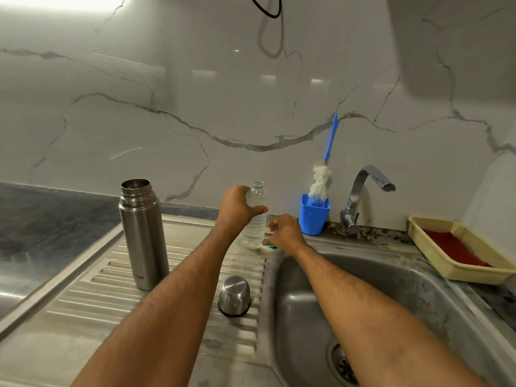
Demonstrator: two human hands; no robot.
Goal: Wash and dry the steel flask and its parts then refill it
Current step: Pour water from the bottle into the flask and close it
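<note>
While left hand point(237, 209) grips uncapped water bottle point(255, 219) far on drainboard point(83, 289), right hand point(283, 231) loose-fingered over green cap point(271, 247); steel flask point(143, 233) open, upright left; cup lid point(234, 296) inverted near; washing judged done, refill pending.

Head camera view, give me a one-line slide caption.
Left hand grips an uncapped plastic water bottle beside the open steel flask; right hand reaches near its base.

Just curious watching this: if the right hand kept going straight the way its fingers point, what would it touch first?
Probably the plastic water bottle held by the left hand; the right hand fingers aim at its lower half, though depth is unclear.
</note>
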